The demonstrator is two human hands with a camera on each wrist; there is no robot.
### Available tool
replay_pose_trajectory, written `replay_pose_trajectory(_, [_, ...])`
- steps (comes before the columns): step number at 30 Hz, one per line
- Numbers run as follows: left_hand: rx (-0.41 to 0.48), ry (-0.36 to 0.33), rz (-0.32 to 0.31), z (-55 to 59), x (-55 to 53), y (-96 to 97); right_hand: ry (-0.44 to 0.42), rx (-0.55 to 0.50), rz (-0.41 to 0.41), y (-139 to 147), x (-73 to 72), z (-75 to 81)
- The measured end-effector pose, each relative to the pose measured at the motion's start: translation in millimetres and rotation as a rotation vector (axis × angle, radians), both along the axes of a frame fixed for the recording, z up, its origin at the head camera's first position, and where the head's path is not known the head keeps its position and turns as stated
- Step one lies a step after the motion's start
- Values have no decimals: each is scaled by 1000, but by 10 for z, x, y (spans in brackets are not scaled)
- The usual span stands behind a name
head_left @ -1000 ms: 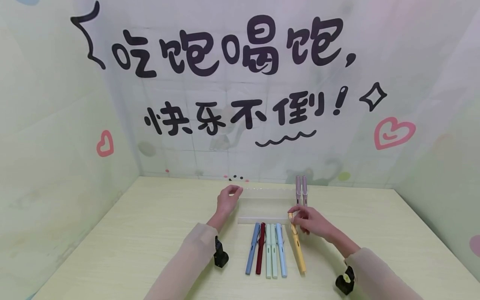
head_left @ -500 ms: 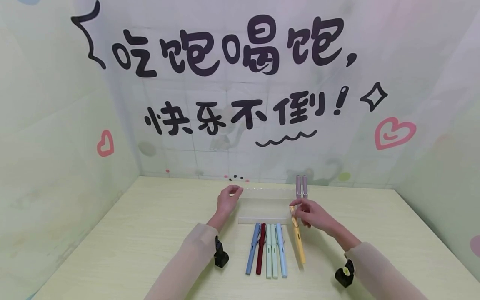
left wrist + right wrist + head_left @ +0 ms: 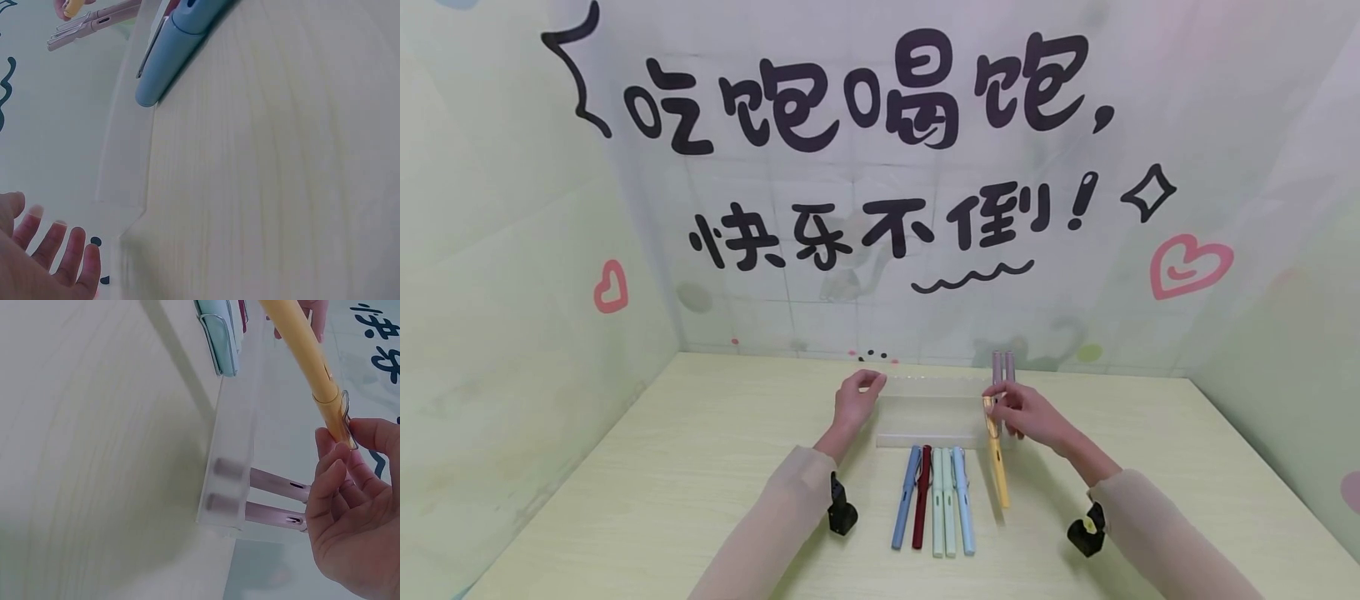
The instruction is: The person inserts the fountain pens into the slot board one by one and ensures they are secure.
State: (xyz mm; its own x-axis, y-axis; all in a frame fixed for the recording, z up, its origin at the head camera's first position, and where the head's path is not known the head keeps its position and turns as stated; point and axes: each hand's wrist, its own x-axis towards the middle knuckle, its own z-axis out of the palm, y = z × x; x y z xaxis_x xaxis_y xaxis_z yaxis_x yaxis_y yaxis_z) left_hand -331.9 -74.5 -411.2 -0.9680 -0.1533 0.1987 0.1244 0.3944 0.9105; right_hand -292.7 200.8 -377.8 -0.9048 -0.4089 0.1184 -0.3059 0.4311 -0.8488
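A yellow fountain pen hangs tilted from my right hand, which pinches its capped end near the clip. Under that hand, two mauve pens lie side by side across the right end of a clear pen rack. My left hand is at the rack's far left corner, thumb and forefinger at its edge. In the left wrist view its fingers are loosely bent beside the clear plastic.
In front of the rack lies a row of pens: a blue pen, a dark red pen, two pale green pens and a light blue pen. A printed backdrop stands behind the table.
My right hand has moved away from me with the yellow pen, lifting it off the table toward the rack's right end. The left hand stays in place.
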Motion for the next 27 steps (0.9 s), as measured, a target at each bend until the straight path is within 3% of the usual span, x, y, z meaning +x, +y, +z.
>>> replay_pose_trajectory(11, [-5,-1,1,16,22,11,-15,28,-50,19,-51,82])
replay_pose_trajectory(27, [-7,-13,-1,11,12,5,28,49,-88,59,-177,144])
